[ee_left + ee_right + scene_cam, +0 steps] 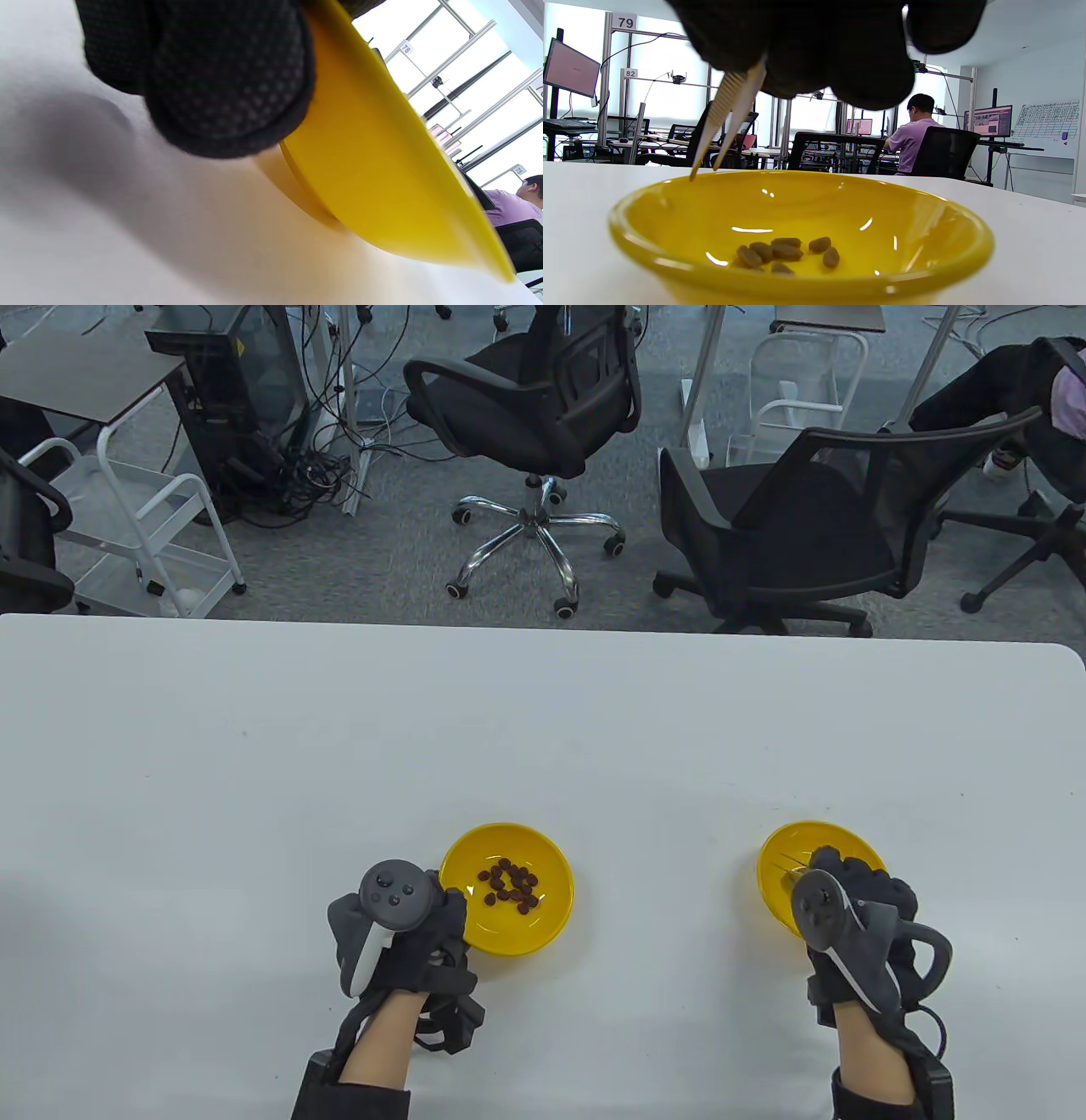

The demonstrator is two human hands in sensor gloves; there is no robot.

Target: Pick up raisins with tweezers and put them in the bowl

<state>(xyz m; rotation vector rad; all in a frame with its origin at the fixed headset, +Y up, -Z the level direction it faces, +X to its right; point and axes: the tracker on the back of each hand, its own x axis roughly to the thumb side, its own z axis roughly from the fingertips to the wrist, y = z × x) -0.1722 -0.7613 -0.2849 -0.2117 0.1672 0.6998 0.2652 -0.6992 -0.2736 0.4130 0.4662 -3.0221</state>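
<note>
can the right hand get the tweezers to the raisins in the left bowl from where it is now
Probably yes. The right hand holds the tweezers above the right bowl, tips apart and empty. Bare table lies between it and the left bowl, whose raisins sit uncovered; the left hand only touches its near rim.

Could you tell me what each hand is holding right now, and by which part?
The right hand grips the tweezers by their upper end, tips apart over the right bowl. The left hand rests against the left bowl's rim, holding nothing visible.
</note>
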